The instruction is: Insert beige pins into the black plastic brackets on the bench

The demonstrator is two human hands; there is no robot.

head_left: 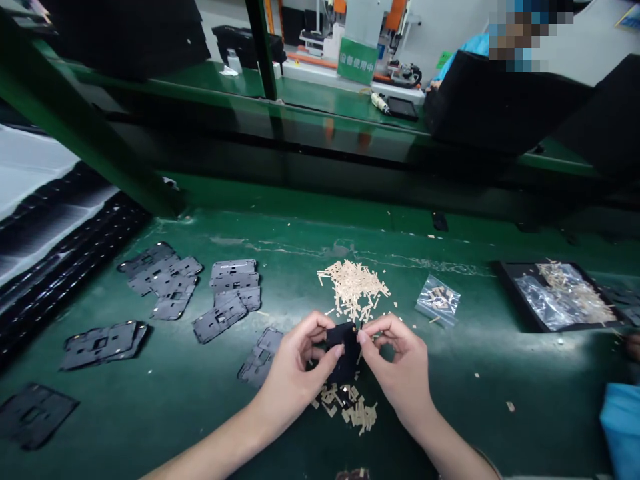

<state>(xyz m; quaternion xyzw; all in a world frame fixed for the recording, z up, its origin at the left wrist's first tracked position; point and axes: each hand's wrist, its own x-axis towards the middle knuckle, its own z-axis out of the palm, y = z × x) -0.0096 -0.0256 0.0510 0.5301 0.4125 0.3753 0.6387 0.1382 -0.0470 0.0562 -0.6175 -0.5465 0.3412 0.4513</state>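
Observation:
My left hand (311, 357) is closed on a black plastic plate (344, 360), held tilted above the table with the thumb across its face. At the plate's upper right corner, my right hand (393, 353) has thumb and index finger pinched together. Whatever is between those fingertips is too small to make out. Beyond the plate lies a heap of small tan strips (354, 287). Nearer to me, under the plate, a looser pile of tan pieces (361, 415) is spread on the green table. A similar black plate (261, 357) lies just left of my left hand.
More black plates (167, 277) lie in groups on the left. On the right are a clear zip bag (440, 301) with small pieces and a black tray (515, 300) holding plastic bags. A blue sleeve (621, 420) shows at the right edge. A green post (90, 113) stands left.

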